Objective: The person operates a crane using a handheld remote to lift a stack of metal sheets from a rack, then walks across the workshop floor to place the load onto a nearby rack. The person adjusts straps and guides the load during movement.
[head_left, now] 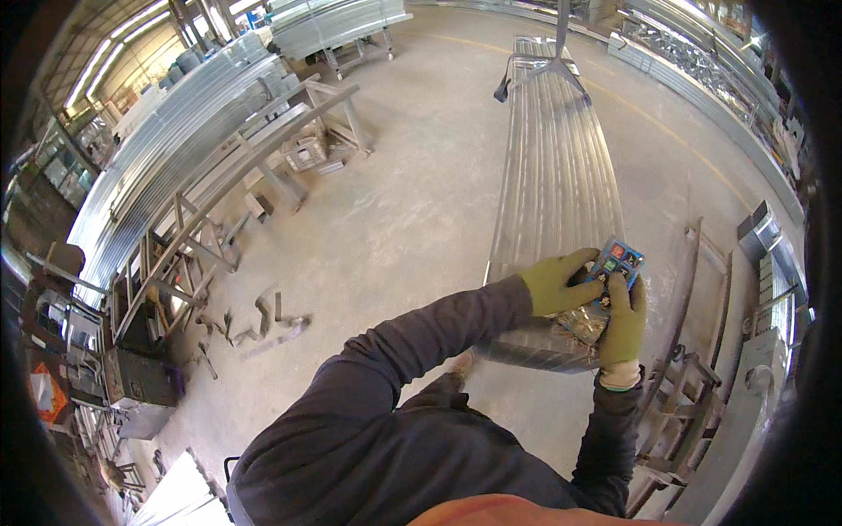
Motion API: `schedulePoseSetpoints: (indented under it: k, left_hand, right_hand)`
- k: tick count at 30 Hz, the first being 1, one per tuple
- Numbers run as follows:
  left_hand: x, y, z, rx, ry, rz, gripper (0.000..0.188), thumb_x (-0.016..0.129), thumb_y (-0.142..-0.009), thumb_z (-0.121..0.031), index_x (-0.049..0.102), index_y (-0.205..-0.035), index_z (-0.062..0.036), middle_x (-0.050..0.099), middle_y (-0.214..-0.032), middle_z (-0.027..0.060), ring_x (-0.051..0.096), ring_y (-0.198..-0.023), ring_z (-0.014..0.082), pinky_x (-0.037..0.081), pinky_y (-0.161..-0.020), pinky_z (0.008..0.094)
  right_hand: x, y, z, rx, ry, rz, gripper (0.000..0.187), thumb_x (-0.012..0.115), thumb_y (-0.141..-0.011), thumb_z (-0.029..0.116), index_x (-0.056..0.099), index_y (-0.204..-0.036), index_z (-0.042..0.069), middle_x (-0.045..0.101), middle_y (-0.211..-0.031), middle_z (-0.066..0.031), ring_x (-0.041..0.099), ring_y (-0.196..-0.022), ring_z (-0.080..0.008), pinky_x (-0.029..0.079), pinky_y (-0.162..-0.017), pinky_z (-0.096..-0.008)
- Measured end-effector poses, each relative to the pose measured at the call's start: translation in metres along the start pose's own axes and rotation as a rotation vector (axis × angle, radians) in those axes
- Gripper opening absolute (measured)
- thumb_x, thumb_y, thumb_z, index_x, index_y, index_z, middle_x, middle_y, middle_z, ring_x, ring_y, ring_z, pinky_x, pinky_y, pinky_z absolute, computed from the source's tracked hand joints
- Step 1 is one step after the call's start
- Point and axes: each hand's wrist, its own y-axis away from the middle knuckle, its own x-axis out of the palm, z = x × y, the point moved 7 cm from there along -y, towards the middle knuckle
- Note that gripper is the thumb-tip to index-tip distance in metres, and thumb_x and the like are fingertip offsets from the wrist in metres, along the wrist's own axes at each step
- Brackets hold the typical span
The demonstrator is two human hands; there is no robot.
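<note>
A small blue handheld remote control (621,256) with red, green and black square buttons is between my gloved hands. My left hand (560,285) reaches across from the left, its fingers closed against the remote's left side. My right hand (624,323) holds the remote from below and right, with a digit pressed on its lower face. Both gloves are olive green. Beneath my hands is the near end of a long stack of ribbed metal profiles (554,193). A shiny, crumpled, gold-brown thing (586,324) shows just below the hands; its kind is unclear.
Over the stack's far end hangs a lifting sling (559,66). Steel racks (254,162) with long metal profiles stand at the left. Several metal offcuts (263,320) lie on the concrete floor (395,219). A rusty frame (688,394) and long pale beams (745,412) are at the right.
</note>
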Motion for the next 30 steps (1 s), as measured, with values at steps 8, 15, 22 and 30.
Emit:
schedulePoseSetpoints:
  k: [8,15,22,30]
  left_hand:
    - [-0.052,-0.086,0.043,0.016,-0.048,0.001,0.056,0.069,-0.1,-0.038,0.054,-0.142,-0.003,0.074,-0.102,0.021,0.073,-0.09,0.032,0.056,-0.081,0.0423]
    - [-0.094,-0.159,0.087,0.097,-0.065,-0.088,0.059,0.069,-0.097,-0.043,0.053,-0.137,-0.0031,0.074,-0.094,0.0242,0.073,-0.086,0.0421,0.056,-0.077,0.05]
    - [-0.146,-0.233,0.137,-0.019,-0.092,-0.043,0.064,0.067,-0.101,-0.043,0.053,-0.147,-0.0011,0.074,-0.116,0.0259,0.074,-0.106,0.0383,0.058,-0.093,0.0457]
    - [-0.186,-0.29,0.183,-0.089,-0.072,-0.037,0.057,0.059,-0.109,-0.037,0.052,-0.15,0.0019,0.071,-0.126,0.0269,0.07,-0.12,0.0316,0.053,-0.104,0.0387]
  right_hand:
    - [0.016,-0.102,-0.018,0.044,-0.044,-0.051,0.035,0.063,-0.106,0.024,0.062,-0.134,0.003,0.069,-0.116,-0.0054,0.064,-0.102,-0.016,0.052,-0.09,-0.0333]
    - [0.029,-0.191,-0.032,-0.009,0.065,-0.045,0.035,0.063,-0.106,0.026,0.062,-0.133,0.004,0.07,-0.118,-0.007,0.066,-0.102,-0.0162,0.055,-0.088,-0.034]
    - [0.047,-0.293,-0.059,0.098,0.016,-0.102,0.039,0.067,-0.104,0.024,0.061,-0.137,0.003,0.07,-0.12,-0.0073,0.067,-0.107,-0.0185,0.057,-0.091,-0.0347]
    - [0.053,-0.37,-0.089,0.194,-0.068,-0.099,0.049,0.07,-0.103,0.026,0.056,-0.14,-0.003,0.069,-0.122,-0.011,0.065,-0.108,-0.017,0.055,-0.092,-0.0327]
